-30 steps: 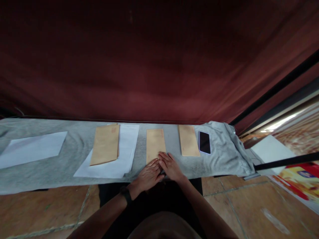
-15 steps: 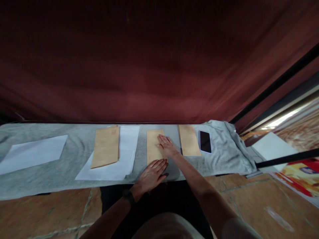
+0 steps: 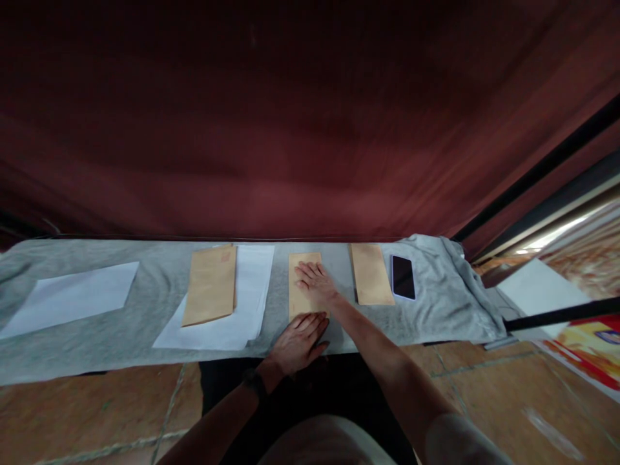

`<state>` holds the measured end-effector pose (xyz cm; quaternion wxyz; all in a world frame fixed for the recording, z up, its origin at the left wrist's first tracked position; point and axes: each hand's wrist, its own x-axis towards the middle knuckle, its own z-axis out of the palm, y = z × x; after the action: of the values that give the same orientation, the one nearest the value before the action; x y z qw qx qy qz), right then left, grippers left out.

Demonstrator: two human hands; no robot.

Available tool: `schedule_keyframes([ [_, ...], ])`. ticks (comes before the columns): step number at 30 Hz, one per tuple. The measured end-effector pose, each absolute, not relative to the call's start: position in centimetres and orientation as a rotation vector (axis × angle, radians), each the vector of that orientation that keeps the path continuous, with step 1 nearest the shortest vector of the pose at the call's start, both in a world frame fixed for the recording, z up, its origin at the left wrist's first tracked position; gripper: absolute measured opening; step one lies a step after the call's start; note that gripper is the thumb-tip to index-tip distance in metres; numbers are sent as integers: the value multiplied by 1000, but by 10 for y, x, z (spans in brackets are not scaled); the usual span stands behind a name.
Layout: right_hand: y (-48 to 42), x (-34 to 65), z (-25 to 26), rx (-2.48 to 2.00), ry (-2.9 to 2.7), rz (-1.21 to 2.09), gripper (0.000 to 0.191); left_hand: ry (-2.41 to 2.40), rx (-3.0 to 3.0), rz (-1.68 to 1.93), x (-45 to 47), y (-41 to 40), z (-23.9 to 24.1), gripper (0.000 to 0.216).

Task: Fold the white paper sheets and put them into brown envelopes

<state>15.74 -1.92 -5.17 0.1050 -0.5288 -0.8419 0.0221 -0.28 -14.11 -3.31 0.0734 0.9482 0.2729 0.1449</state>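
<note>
On the grey cloth (image 3: 159,278), the middle envelope (image 3: 302,299) points lengthwise away from us. Our right hand (image 3: 316,281) lies flat towards its far end, fingers slightly apart; our left hand (image 3: 298,343), fingers together, crosses its near edge.

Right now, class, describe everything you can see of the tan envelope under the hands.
The tan envelope is a narrow rectangle, apparently paper. It lies flat on the grey cloth, its long sides running away from the viewer. The right hand is spread over its upper part; the left hand lies across its near end. Much of its face is hidden.
</note>
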Motion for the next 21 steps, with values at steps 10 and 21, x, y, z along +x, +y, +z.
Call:
schedule_keyframes([
  [10,-56,140,-51,-1213,-2650,247,41,841,2841,449,-5,-145,-42,43],
  [21,-29,173,-51,-1703,-2386,181,54,893,2868,488,-6,-146,-38,44],
])
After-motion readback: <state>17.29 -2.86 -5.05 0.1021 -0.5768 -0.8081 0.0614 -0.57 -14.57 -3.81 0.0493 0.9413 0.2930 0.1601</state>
